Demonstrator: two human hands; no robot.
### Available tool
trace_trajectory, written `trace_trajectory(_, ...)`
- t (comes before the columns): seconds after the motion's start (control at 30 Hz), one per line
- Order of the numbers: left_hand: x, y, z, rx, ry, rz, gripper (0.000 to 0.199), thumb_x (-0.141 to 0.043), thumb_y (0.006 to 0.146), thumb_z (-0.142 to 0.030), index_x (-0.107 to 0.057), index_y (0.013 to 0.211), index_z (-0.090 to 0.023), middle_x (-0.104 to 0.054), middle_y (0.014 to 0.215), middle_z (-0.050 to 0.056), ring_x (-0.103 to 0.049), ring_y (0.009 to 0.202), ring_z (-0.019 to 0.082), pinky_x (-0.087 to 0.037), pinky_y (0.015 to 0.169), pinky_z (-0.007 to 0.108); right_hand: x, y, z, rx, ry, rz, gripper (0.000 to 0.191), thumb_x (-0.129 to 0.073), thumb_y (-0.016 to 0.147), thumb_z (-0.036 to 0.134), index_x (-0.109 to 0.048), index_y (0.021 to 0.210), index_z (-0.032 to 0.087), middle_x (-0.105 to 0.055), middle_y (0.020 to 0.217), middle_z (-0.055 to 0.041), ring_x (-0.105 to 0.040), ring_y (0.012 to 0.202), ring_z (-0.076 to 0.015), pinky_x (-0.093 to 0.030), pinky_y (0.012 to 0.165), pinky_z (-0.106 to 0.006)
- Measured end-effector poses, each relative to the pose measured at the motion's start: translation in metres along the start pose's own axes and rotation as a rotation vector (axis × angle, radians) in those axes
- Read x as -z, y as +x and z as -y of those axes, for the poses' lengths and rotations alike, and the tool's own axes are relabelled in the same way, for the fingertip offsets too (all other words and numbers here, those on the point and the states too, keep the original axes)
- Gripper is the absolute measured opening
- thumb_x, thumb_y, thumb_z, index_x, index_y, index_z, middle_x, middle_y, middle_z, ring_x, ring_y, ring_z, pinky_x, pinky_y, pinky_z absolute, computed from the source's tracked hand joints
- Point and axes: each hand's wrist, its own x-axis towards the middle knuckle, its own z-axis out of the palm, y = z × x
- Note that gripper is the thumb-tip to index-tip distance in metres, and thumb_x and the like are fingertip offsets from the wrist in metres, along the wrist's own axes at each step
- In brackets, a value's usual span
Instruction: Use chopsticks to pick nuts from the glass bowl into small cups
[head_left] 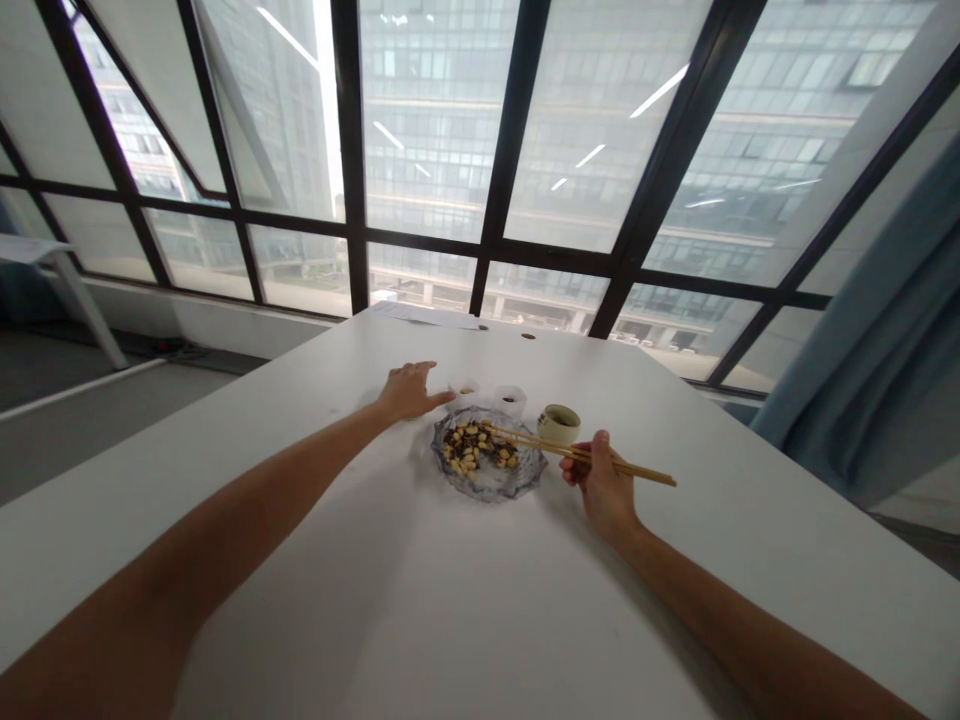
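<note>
My right hand [601, 487] grips a pair of wooden chopsticks [646, 473] and points them left over a clear, scalloped glass plate [491, 494]. Their tips reach the mixed nuts and dark seeds [471, 446] on the plate. Beyond the plate's far-left rim, my left hand [409, 393] has its thumb and fingers apart, with the thumb close to a small white cup [463, 398]. Whether the thumb touches that cup I cannot tell. A second white cup [511, 402] with dark contents stands to its right. Behind the chopsticks is a pale green cup [557, 430].
All of this rests on a white table [465, 600]. Paper sheets [427, 316] and two small brown round spots [528, 336] are at its far end. Dark-framed windows stand beyond, with a blue curtain [862, 370] at the right and another table [34, 249] at the left.
</note>
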Motion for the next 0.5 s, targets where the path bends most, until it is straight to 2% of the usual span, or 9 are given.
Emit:
trace_trajectory(0.13, -0.005, 0.023, -0.03, -0.044, 0.057, 0.185, 0.082, -0.059, 0.084, -0.063, -0.039, 0.146, -0.014, -0.056, 0.142, 0.019, -0.052, 0.132, 0.035, -0.029, 0.113, 0.052, 0.001, 0.0, 0.0, 0.044, 0.018, -0.013, 0.061, -0.07, 0.067, 0.077, -0.06, 0.072, 0.017, -0.065, 0.051, -0.0029, -0.058, 0.041, -0.0138, -0.045, 0.039, -0.025)
trace_trajectory(0.23, -0.012, 0.034, -0.039, -0.047, 0.044, 0.266, 0.08, -0.063, 0.083, -0.054, -0.036, 0.147, -0.015, -0.061, 0.136, 0.018, -0.054, 0.13, 0.034, -0.029, 0.112, 0.052, 0.001, 0.001, -0.002, 0.062, 0.03, -0.017, 0.06, -0.07, 0.068, 0.076, -0.061, 0.071, 0.017, -0.066, 0.053, -0.0033, -0.059, 0.042, -0.0141, -0.046, 0.04, -0.025)
trace_trajectory(0.3, -0.016, 0.038, -0.038, -0.087, 0.026, 0.241, 0.079, -0.068, 0.08, -0.047, -0.037, 0.146, -0.016, -0.063, 0.134, 0.017, -0.057, 0.127, 0.033, -0.031, 0.111, 0.049, 0.001, 0.003, -0.001, 0.069, 0.035, -0.019, 0.06, -0.07, 0.068, 0.076, -0.061, 0.071, 0.017, -0.066, 0.053, -0.0033, -0.059, 0.042, -0.0143, -0.046, 0.04, -0.025)
trace_trajectory(0.5, -0.019, 0.036, -0.029, -0.318, 0.01, 0.047, 0.079, -0.073, 0.072, -0.032, -0.041, 0.142, -0.017, -0.06, 0.137, 0.014, -0.058, 0.124, 0.031, -0.033, 0.11, 0.044, -0.004, 0.01, 0.007, 0.125, 0.033, 0.014, 0.058, -0.067, 0.073, 0.075, -0.063, 0.072, 0.017, -0.066, 0.052, -0.0029, -0.058, 0.041, -0.0136, -0.045, 0.04, -0.025)
